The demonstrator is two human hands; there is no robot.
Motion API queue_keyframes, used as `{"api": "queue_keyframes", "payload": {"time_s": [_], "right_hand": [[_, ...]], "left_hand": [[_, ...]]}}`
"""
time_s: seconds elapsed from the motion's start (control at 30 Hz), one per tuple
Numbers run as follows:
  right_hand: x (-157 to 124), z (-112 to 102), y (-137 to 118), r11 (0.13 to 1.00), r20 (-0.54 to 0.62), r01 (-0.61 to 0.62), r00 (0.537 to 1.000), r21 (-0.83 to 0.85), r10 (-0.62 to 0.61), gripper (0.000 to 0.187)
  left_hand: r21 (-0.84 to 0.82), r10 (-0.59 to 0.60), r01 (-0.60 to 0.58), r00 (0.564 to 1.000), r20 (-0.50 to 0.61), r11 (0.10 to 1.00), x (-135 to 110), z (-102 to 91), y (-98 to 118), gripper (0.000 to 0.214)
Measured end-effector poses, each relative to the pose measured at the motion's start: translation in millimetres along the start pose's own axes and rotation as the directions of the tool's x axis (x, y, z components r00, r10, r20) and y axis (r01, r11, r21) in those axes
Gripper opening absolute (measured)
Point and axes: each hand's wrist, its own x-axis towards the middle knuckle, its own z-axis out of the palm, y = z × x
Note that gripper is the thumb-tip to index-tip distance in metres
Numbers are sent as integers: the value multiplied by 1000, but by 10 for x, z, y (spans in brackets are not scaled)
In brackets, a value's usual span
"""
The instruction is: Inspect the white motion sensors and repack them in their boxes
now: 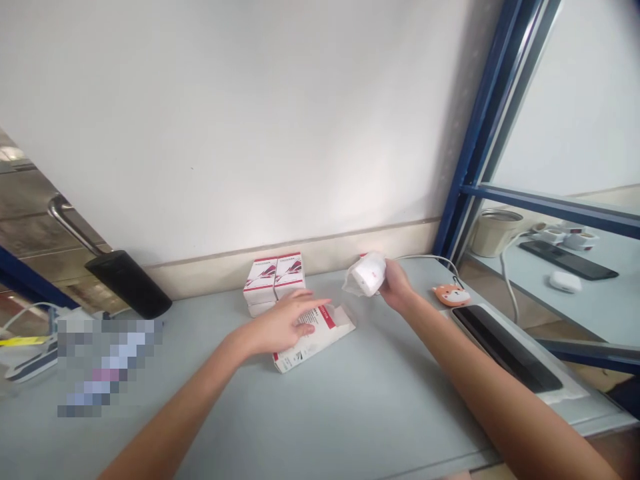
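My right hand [397, 287] grips a white device [373, 272] in a clear plastic wrapper, held near the wall end of the table. Small red print shows on the device. My left hand [283, 325] lies over a white and red cardboard box [315, 343], fingers stretched out and thumb apart. That box rests slanted on the table, its flap end raised toward the right. Just behind my left hand stand small white and red boxes [275, 273], side by side and stacked against the wall. Part of the slanted box is hidden under my left hand.
A phone with a dark screen [505, 347] and an orange animal-face case [451, 295] lie on the grey table [350, 413] at right. A black cylinder with a metal handle [127, 283] leans at left. A blue-framed glass panel [470, 160] borders the right side.
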Motion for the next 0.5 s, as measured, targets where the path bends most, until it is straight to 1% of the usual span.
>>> {"api": "queue_keyframes", "payload": {"time_s": [0.03, 0.07, 0.1, 0.13, 0.17, 0.2, 0.23, 0.27, 0.3, 0.33, 0.37, 0.4, 0.43, 0.5], "right_hand": [[-29, 17, 10, 1000, -11, -28, 1000, -13, 28, 13], [-68, 41, 18, 998, -22, -52, 998, -19, 52, 12], [-120, 70, 21, 997, -27, -68, 997, -22, 67, 12], [-184, 105, 18, 997, -21, -72, 997, -26, 72, 12], [-258, 145, 8, 997, -3, -70, 998, -29, 70, 13], [-341, 188, -10, 997, 30, -65, 997, -32, 66, 14], [-429, 232, -37, 998, 79, -59, 995, -38, 62, 15], [-516, 274, -70, 998, 128, -50, 990, -42, 55, 15], [-598, 310, -108, 998, 198, -29, 979, -48, 38, 18], [-670, 339, -149, 996, 296, 52, 955, -74, -28, 21], [-728, 358, -191, 984, 356, 149, 929, -101, -104, 22], [-769, 367, -230, 963, 378, 234, 910, -131, -170, 21], [-792, 364, -266, 940, 381, 309, 894, -143, -236, 20], [-784, 327, -323, 897, 315, 423, 875, -130, -368, 18]], "left_hand": [[-10, 23, -23, 997, -80, 1000, -6, 61, 46, 54], [-71, -2, -10, 986, -168, 997, -21, 133, 111, 53], [-182, -58, 11, 965, -254, 983, -44, 212, 189, 53], [-330, -142, 41, 948, -286, 943, -73, 292, 272, 55], [-508, -256, 82, 925, -282, 857, -104, 368, 351, 61], [-682, -351, 111, 909, -224, 723, -135, 438, 418, 69], [-819, -396, 119, 908, -139, 561, -163, 498, 467, 73], [-919, -392, 88, 917, -75, 383, -188, 550, 495, 68], [-976, -372, 64, 928, -18, 208, -208, 594, 503, 62], [-997, -349, 53, 937, 29, 59, -222, 629, 495, 55], [-997, -331, 43, 942, 60, -60, -232, 658, 476, 49], [-988, -321, 39, 943, 85, -149, -238, 680, 453, 44], [-976, -315, 42, 943, 109, -212, -242, 695, 429, 41], [-958, -301, 44, 944, 133, -284, -247, 709, 398, 39]]}}
